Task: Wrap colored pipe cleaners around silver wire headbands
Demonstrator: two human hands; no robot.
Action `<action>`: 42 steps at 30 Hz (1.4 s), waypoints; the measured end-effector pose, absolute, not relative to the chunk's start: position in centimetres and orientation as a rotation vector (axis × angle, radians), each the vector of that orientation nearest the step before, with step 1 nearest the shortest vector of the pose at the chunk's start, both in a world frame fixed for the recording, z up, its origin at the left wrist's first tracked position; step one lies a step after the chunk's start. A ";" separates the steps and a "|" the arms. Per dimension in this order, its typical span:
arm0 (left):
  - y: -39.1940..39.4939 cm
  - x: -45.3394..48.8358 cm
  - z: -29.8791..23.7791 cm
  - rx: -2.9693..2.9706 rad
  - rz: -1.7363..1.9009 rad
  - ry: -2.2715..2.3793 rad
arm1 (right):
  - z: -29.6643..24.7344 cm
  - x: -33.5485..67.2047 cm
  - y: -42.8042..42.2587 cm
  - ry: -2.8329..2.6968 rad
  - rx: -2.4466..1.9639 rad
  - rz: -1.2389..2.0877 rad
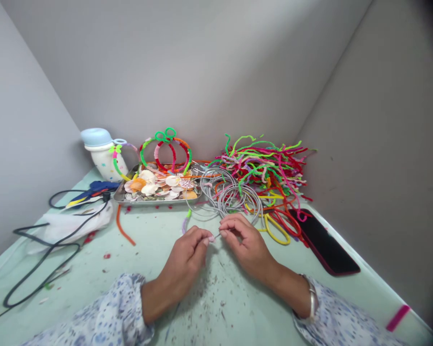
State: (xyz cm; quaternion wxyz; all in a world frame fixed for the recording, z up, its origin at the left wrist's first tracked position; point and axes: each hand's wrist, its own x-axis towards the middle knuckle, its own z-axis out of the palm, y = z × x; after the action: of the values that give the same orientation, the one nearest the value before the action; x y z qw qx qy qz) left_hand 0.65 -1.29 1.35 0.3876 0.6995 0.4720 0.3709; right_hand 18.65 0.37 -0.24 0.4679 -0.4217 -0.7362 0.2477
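Just above the tabletop, my left hand point(189, 254) pinches a short pale pink fuzzy piece point(211, 239), likely pipe cleaner, between thumb and fingertips. Close beside it, my right hand point(246, 245) has thumb and fingers closed on a thin grey wire point(217, 235), whose end points at the pink piece. Whether the wire enters the piece is too small to tell. Loose coils of grey wire point(238, 199) lie right behind the right hand. A green and lilac pipe cleaner piece point(186, 222) rests on the table behind my left hand.
A metal tray point(155, 203) of shells carries pipe cleaner rings point(157, 166). Colourful pipe cleaners point(263, 163) are heaped at the back right, near scissors with yellow handles point(277, 230) and a black phone point(328, 245). At left are a white cup point(106, 163) and a black cable point(39, 288).
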 end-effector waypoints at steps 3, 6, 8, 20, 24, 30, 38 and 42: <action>-1.2 0.7 1.3 1.689 0.922 1.166 | -0.2 18.7 0.3 -1.826 -1.029 0.602; -1.2 0.8 0.9 1.580 0.892 1.140 | -0.1 18.7 0.3 -1.856 -1.014 0.586; -1.1 0.9 0.4 1.495 0.862 1.112 | -0.1 18.7 0.3 -1.876 -0.997 0.572; -1.1 0.9 0.3 1.686 0.886 1.155 | 0.0 18.6 0.2 -1.895 -0.968 0.528; -1.0 0.9 0.2 1.781 0.943 1.217 | 0.1 18.5 0.1 -1.892 -0.980 0.554; -1.0 0.8 0.1 1.859 0.983 1.244 | 0.2 18.5 0.0 -1.885 -0.991 0.572; -1.0 0.8 0.0 1.853 1.011 1.239 | 0.2 18.6 0.0 -1.896 -0.976 0.574; -1.1 0.7 0.0 1.836 1.014 1.226 | 0.2 18.6 0.0 -1.904 -0.966 0.569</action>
State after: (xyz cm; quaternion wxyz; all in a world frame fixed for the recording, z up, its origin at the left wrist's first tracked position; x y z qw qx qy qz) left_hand 0.73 -1.09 -0.04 0.3486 0.7083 0.4729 0.3913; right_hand 18.56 -0.02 0.23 0.4495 -0.3906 -0.7697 0.2302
